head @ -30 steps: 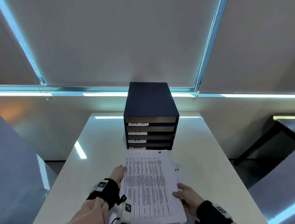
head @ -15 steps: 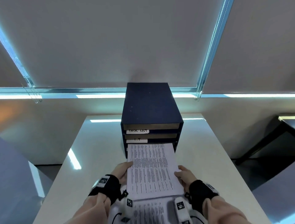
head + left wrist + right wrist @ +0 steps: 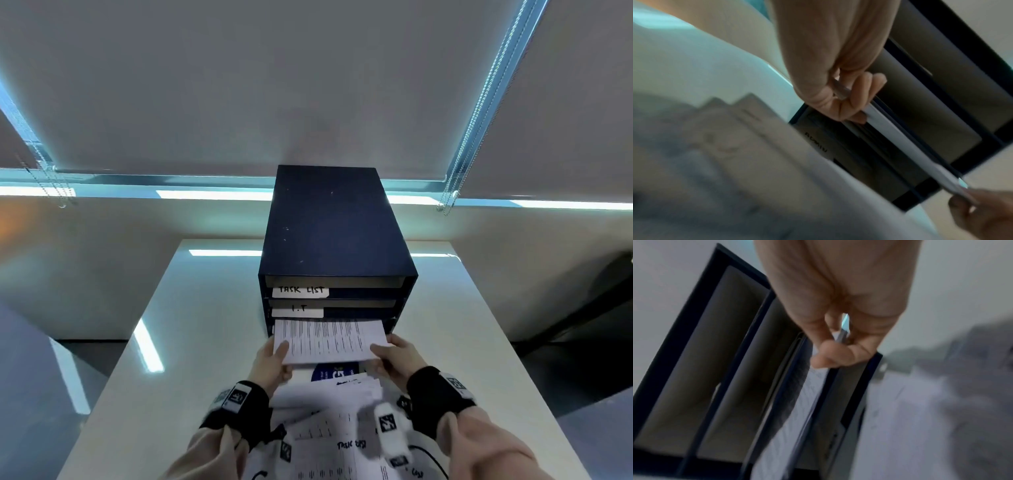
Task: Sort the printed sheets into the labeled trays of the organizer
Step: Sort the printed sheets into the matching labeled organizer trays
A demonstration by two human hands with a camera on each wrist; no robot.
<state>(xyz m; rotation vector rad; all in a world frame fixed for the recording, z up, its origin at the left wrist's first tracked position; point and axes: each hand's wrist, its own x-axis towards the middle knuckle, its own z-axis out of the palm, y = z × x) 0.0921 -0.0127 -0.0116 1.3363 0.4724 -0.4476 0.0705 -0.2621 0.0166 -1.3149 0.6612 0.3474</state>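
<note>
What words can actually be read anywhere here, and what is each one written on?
"TASK LIST": white label on the organizer's top tray.
"I.T": white label on the second tray.
"ADMIN": label on the bottom tray, left wrist view.
"TASK LIST": handwritten on a loose sheet in the pile.
Too small or blurred: print on the sheet being inserted, white lettering on the blue card.

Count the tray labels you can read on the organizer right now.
3: TASK LIST on the top tray, I.T below it, ADMIN on the bottom tray. The sheet hides the third tray's front.
</note>
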